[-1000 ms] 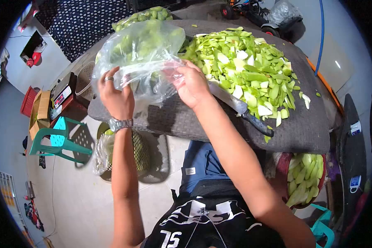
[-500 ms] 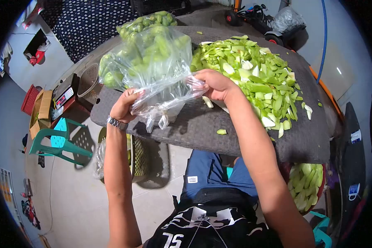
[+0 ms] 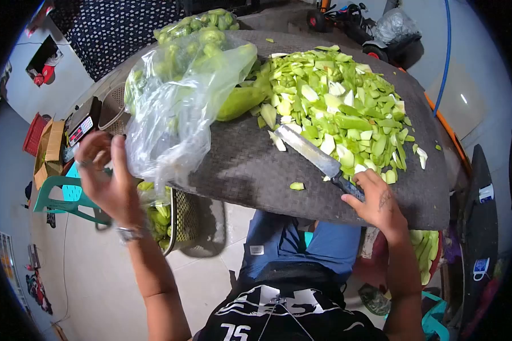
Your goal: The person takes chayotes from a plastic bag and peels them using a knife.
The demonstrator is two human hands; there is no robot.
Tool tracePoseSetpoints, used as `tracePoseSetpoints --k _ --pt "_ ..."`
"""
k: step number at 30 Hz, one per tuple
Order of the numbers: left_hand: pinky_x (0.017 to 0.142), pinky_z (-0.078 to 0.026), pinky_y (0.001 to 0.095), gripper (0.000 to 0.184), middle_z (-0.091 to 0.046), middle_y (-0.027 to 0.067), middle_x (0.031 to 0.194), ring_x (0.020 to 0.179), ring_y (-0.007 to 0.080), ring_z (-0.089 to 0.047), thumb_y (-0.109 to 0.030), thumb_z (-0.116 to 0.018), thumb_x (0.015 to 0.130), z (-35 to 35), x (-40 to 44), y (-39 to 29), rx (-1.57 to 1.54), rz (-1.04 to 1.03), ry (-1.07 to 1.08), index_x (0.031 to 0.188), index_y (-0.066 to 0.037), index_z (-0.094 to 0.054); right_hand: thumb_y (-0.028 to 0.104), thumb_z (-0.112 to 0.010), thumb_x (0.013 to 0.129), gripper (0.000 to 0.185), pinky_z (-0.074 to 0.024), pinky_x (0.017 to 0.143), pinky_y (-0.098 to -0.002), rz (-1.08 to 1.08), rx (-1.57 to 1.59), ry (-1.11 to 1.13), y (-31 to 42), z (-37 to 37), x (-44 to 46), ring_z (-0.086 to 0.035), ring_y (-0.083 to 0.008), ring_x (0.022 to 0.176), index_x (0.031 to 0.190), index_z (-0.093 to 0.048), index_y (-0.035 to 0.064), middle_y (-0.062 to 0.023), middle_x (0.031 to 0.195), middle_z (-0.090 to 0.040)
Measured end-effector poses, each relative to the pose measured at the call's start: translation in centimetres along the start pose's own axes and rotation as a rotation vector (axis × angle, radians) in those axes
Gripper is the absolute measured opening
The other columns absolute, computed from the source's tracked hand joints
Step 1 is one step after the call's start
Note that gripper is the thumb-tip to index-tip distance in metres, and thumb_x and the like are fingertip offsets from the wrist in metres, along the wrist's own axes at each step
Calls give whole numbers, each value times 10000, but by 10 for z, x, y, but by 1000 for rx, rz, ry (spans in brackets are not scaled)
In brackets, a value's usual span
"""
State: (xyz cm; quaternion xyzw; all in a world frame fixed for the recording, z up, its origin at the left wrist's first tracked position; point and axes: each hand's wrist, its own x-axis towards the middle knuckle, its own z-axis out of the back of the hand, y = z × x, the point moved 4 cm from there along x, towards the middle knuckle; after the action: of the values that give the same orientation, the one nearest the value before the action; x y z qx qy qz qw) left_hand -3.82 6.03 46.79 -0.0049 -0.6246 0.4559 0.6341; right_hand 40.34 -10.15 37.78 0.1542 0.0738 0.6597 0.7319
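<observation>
the right hand (image 3: 375,202) is at the handle of a knife (image 3: 310,152) lying on the dark woven tabletop (image 3: 256,170), beside a heap of chopped green pieces (image 3: 341,113). the left hand (image 3: 111,176), fingers curled, is raised beside a clear plastic bag (image 3: 173,113); blur hides whether they touch.

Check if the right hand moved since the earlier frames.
Yes. Against the chopped green pile, the right hand has shifted rightward and toward the near table edge, from the plastic bag to the knife handle.
</observation>
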Motion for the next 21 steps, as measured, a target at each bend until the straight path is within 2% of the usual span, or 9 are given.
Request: tracePoseSetpoints --k 3,5,11,13,14,15,19,20,21 --pt "895 -540 388 499 -700 142 1081 942 304 -680 -248 -872 833 -50 -41 -72 87 -287 288 1191 33 -668 228 -807 839 360 -521 850 -463 1 43 16 1 -5 5 -636 -405 959 1068 -632 11 -192 1008 -620" --pt "886 -535 438 660 -675 198 1124 1027 378 -662 -432 -884 796 -85 -49 -72 231 -117 369 1180 57 -662 205 -785 845 332 -523 845 -474 -18 29 -16 2 -3 9 -641 -414 948 1057 -630 3 -200 1012 -630" --pt "952 -508 450 875 -618 311 1202 1124 423 -617 -607 -884 730 -130 -1 -41 457 50 101 1123 140 -651 256 -793 865 356 -517 768 -423 -181 240 -227 -11 12 11 -653 -319 817 1004 -601 -11 -198 911 -646" --pt "948 -495 461 863 -608 288 1125 1053 401 -614 -579 -898 733 -140 6 -22 353 125 58 1091 152 -612 268 -805 880 367 -504 718 -374 -245 383 -247 -4 33 10 -634 -226 739 988 -586 -7 -161 846 -634" --pt "949 -485 465 857 -596 270 1105 1047 388 -604 -569 -897 740 -144 5 -6 278 219 50 1116 137 -590 253 -814 899 340 -456 646 -307 -149 553 -361 -14 25 13 -552 -114 672 966 -582 14 -53 759 -595" --pt "951 -474 469 852 -584 251 1086 1042 376 -594 -559 -897 747 -150 1 9 200 313 38 1142 122 -569 233 -814 900 319 -442 633 -300 -165 638 -376 -16 21 16 -536 -100 666 951 -583 19 -26 747 -581" --pt "591 -507 352 703 -588 128 930 739 187 -605 -421 -912 792 -161 -44 8 -541 851 -136 1127 75 -543 155 -779 937 221 -389 604 -246 -163 883 -426 4 18 31 -474 -40 651 923 -585 51 55 708 -527" --pt "446 -390 274 665 -605 59 754 537 131 -523 -411 -887 817 -161 -52 -2 -580 884 -6 1156 70 -576 143 -768 946 204 -386 604 -239 -147 891 -436 10 23 34 -470 -33 649 935 -585 52 55 710 -525" --pt "421 -303 259 407 -563 -21 661 441 97 -441 -386 -828 886 -161 -57 -11 -676 906 291 937 -17 -663 130 -757 954 188 -384 605 -231 -129 899 -444 15 25 38 -466 -26 648 946 -586 54 54 712 -523"
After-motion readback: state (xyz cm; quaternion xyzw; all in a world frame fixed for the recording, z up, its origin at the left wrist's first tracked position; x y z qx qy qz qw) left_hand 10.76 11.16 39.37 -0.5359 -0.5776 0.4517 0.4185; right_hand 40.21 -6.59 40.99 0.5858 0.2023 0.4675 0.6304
